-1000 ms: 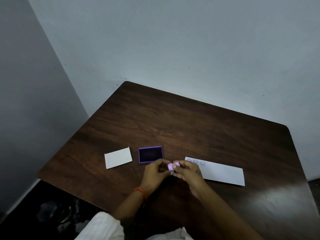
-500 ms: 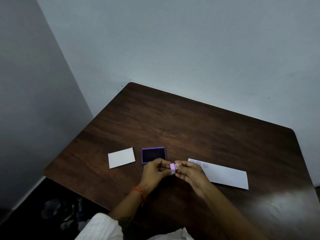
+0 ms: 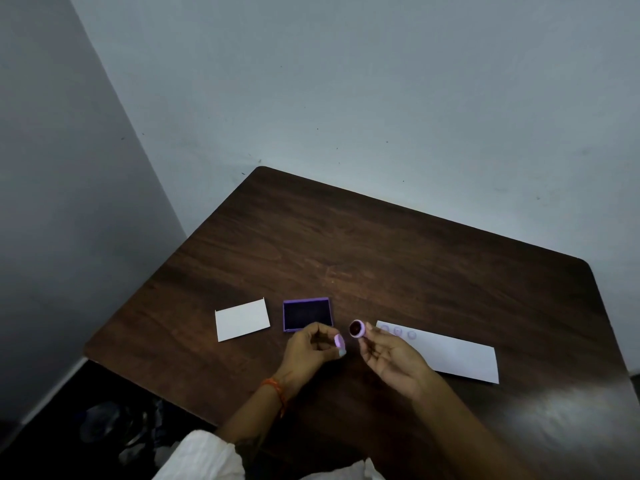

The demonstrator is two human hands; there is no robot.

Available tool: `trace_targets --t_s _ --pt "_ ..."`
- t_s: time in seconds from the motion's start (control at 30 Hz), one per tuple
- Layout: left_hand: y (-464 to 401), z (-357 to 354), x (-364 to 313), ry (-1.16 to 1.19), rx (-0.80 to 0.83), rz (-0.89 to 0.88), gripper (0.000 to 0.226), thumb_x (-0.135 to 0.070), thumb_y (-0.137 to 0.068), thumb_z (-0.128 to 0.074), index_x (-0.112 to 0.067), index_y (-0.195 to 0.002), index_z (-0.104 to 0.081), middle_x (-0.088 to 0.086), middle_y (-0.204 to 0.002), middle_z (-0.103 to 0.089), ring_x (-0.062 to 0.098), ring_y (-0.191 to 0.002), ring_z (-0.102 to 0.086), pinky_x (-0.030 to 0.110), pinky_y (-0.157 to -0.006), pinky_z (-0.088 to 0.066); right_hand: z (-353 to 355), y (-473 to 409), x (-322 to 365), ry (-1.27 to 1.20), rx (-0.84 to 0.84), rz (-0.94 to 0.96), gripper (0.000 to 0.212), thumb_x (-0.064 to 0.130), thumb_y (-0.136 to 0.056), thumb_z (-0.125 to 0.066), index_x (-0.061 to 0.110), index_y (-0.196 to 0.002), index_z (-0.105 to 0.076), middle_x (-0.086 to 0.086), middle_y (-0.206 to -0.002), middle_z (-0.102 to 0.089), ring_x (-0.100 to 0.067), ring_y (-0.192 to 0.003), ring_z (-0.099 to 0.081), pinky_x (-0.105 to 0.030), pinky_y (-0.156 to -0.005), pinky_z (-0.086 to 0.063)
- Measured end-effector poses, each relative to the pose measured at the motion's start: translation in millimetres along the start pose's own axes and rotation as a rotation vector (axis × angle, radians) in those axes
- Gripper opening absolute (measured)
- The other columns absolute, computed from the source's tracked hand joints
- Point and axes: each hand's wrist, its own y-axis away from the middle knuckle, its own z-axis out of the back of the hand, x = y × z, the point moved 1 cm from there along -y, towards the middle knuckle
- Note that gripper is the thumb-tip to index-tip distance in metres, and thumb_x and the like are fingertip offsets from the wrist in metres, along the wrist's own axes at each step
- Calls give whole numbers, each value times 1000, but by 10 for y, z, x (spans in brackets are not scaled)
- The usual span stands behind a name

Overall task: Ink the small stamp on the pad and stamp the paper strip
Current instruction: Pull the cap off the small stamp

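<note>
My right hand (image 3: 391, 358) pinches a small round purple stamp (image 3: 356, 329) at its fingertips, the dark inked face turned toward me. My left hand (image 3: 311, 351) holds a small purple cap (image 3: 339, 341) between thumb and fingers, a short gap left of the stamp. The open purple ink pad (image 3: 307, 314) with its dark centre lies just beyond my left hand. The white paper strip (image 3: 450, 355) lies to the right, partly under my right hand, with three faint round prints (image 3: 398, 331) at its left end.
A small white card (image 3: 242, 319) lies left of the ink pad. All sit on a dark wooden table (image 3: 381, 258) pushed into a wall corner. The table's near-left edge (image 3: 145, 379) drops to a dark floor with some clutter.
My hands were together on the purple stamp; now they have drawn apart, the cap staying in my left hand and the stamp in my right with its face exposed.
</note>
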Motion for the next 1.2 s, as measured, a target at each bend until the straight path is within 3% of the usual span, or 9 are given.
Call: trace_targets --t_s 0.07,0.2,0.4,0.6,0.77,0.93,1.07,1.2 --pt "-10 16 29 -22 -6 -14 32 -4 -72 -74 -16 -100 -66 4 -101 -72 13 -91 -70 22 -77 -56 -2 10 -15 -77 34 -16 15 -3 -66 -68 -1 -79 -75 -13 -86 -77 -18 -77 -72 -24 -58 -59" --pt "-28 41 62 -167 -39 -45 28 -6 -74 -73 -18 -98 -68 2 -100 -71 14 -95 -67 25 -87 -54 -7 3 -42 -160 77 -31 20 -5 -65 -67 -4 -85 -71 -15 -85 -75 -19 -73 -73 -26 -58 -59" --pt "-47 86 91 -427 -84 -100 26 -21 -77 -73 -18 -103 -69 -2 -106 -69 4 -92 -61 14 -80 -46 -67 16 -23 -171 112 -23 16 -5 -68 -65 -3 -82 -71 -15 -83 -75 -19 -70 -72 -27 -58 -59" --pt "-87 125 81 -677 -80 -186 37 -24 -77 -73 -17 -113 -64 4 -120 -62 11 -103 -58 23 -93 -46 -129 28 -13 -160 173 -19 23 -7 -72 -58 -1 -87 -74 -18 -96 -74 -22 -80 -73 -29 -61 -60" --pt "-79 246 33 -698 -198 -272 35 -19 -76 -72 -19 -110 -65 2 -117 -62 4 -88 -55 15 -82 -42 -185 20 -6 -177 176 17 20 -7 -70 -61 -2 -87 -71 -19 -95 -74 -25 -87 -72 -34 -66 -61" --pt "-72 495 -1 -797 -395 -330 44 -25 -76 -72 -23 -118 -59 1 -123 -57 18 -115 -46 26 -97 -37 -253 14 -25 -210 169 40 23 -7 -65 -65 -4 -87 -71 -19 -93 -75 -25 -86 -73 -35 -68 -62" --pt "-112 663 0 -901 -442 -342 61 -32 -70 -76 -24 -126 -53 1 -133 -52 25 -130 -37 37 -106 -32 -299 -17 -36 -193 194 25 24 -8 -67 -62 -5 -89 -72 -19 -97 -74 -24 -89 -72 -34 -73 -61" --pt "-210 757 44 -1043 -315 -337 76 -43 -72 -72 -28 -138 -36 -4 -152 -32 24 -146 -5 44 -118 -4 -343 -83 -60 -156 218 39 27 -10 -71 -59 -6 -95 -70 -23 -106 -71 -28 -98 -69 -35 -77 -60"
